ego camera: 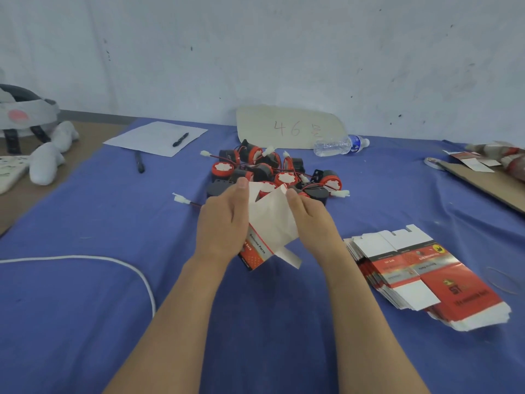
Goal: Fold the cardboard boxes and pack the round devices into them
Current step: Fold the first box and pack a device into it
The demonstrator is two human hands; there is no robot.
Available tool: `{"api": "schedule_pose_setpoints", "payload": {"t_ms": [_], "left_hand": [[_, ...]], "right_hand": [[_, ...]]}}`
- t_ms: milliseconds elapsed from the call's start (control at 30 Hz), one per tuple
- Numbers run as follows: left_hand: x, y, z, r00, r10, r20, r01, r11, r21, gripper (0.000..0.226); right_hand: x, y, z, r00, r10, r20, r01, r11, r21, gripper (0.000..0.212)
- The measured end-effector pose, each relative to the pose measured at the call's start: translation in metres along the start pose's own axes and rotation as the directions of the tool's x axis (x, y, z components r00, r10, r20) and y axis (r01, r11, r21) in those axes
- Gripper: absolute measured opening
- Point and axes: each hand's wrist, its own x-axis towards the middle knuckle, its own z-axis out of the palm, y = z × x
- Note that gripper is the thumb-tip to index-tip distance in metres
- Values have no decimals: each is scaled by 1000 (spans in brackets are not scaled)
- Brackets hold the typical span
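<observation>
Grip of both hands on one half-formed box (270,226), held just above the table (85,308) at centre. Left hand (224,223) wraps the box's left side, thumb laid along the upper edge. Right hand (309,220) holds the right side, thumb on the edge of a white flap; its fingers are hidden behind the cardboard. The box is tilted, its white inner face turned toward the viewer, its red printed panel facing down and left, and one loose flap hanging at the lower right. Whether anything lies inside cannot be told.

Just beyond the hands, a pile of round devices (272,172), black and red with red wires and white plugs, rests loose on the blue cloth. To the right, near the right forearm, lies a stack of flat boxes (420,274), unfolded, red and white.

Further back: a sheet of paper (153,137) with a pen (180,139) on it, a second pen (139,162) beside it, a cardboard sign (287,126) marked "46" leaning at the wall, and a clear bottle (341,145) lying on its side. A white cord (99,260) curves across the cloth at left.
</observation>
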Motion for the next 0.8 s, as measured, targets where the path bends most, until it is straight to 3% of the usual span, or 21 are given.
{"api": "schedule_pose_setpoints", "payload": {"t_ms": [100,167,233,300,400,467,567,633,733,800], "left_hand": [[0,3,-2,997,-40,59,49,986,-162,59],[0,8,-4,997,-57,55,71,952,-296,56],[1,15,-4,994,-105,23,105,903,-417,53],[2,20,-4,987,-159,12,144,861,-487,46],[1,20,-4,992,-125,9,116,881,-460,42],[-1,20,-3,996,-83,-29,62,897,-437,39],[0,16,2,997,-58,-48,40,948,-315,26],[3,11,4,996,-75,57,88,959,-269,4],[7,4,9,956,-211,202,265,917,-297,17],[8,2,10,939,-315,135,338,918,-208,16]], "right_hand": [[0,-1,0,996,-75,-54,69,993,-97,42],[-2,-2,0,999,32,-43,-31,999,22,44],[-5,-8,1,959,264,102,-282,924,258,43],[-13,-14,5,866,364,343,-485,779,397,27],[-14,-14,10,828,380,412,-531,767,359,26],[-10,-15,11,860,411,303,-507,759,409,26],[4,-4,1,873,485,55,-390,623,678,31],[9,6,-10,878,448,-170,-218,688,692,28],[8,18,-13,872,236,-429,-136,958,252,26],[9,24,-5,910,93,-404,-114,993,-28,38]]}}
